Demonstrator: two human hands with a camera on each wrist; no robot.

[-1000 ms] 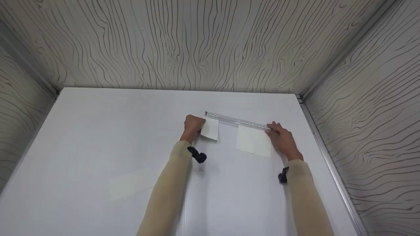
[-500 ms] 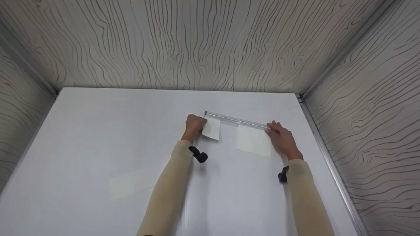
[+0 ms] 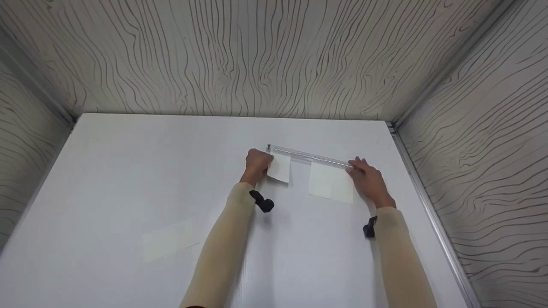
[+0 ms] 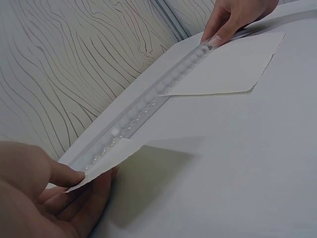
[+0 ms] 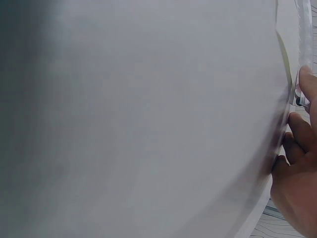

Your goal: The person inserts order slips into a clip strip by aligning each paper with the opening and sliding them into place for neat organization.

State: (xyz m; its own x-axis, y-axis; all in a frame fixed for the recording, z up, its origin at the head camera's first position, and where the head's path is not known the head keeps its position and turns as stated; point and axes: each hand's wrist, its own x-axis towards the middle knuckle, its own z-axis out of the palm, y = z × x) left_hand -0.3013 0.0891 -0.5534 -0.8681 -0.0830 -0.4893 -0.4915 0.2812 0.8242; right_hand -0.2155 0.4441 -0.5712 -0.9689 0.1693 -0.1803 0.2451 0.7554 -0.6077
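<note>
My left hand (image 3: 258,161) pinches a small piece of off-white paper (image 3: 280,167) by its left edge, with the paper tilted over its shadow on the white tabletop. A clear plastic ruler (image 3: 308,157) with a row of rounded shapes along it lies slanted just beyond this piece. At the ruler's right end, my right hand (image 3: 369,182) grips it between thumb and fingers. Under the right part of the ruler lies a larger piece of paper (image 3: 330,184), its near edge uneven in the left wrist view. The right wrist view shows the right thumb (image 5: 308,82) on the ruler's end.
Another pale paper (image 3: 169,240) lies flat on the white table (image 3: 128,171), left of my left forearm. Wood-patterned panels (image 3: 239,55) rise behind and at both sides. A metal rail (image 3: 428,209) borders the table's right edge.
My left hand has shifted slightly right with the small piece of paper, bringing it nearer the larger piece. My right hand and the ruler stay almost where they were.
</note>
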